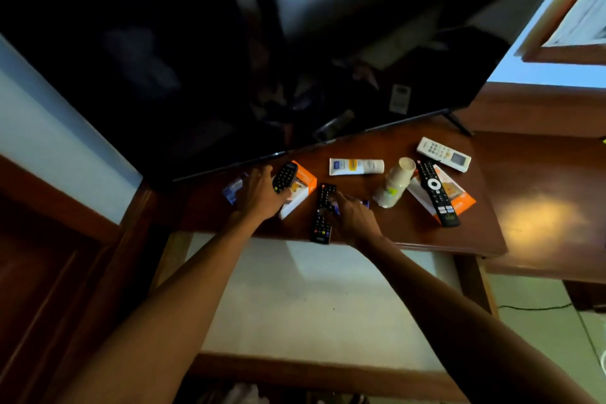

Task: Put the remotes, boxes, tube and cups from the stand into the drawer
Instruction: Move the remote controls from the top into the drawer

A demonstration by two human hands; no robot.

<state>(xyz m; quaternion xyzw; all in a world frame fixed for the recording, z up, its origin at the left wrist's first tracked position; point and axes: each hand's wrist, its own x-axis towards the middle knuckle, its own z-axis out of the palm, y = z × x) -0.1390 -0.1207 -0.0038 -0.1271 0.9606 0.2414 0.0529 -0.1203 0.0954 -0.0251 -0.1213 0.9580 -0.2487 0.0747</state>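
Note:
My left hand [260, 193] grips a short black remote [284, 177] over an orange and white box [300, 192] on the wooden stand [410, 223]. Half hidden behind that hand lies a small blue box [231, 192]. My right hand [352, 215] rests on a long black remote [323, 213] at the stand's front edge, its fingers closing over it and over a small blue item. Further right lie a white tube [355, 166], stacked cups [395, 184] on their side, another black remote [437, 193] across a second orange box [459, 198], and a white remote [443, 154].
A large dark TV [229, 59] stands at the back of the stand, its foot [457, 123] at the right. Below the stand's front edge the open drawer [311, 298] shows a pale bottom. Wooden furniture flanks both sides; a cable [534, 307] lies on the floor.

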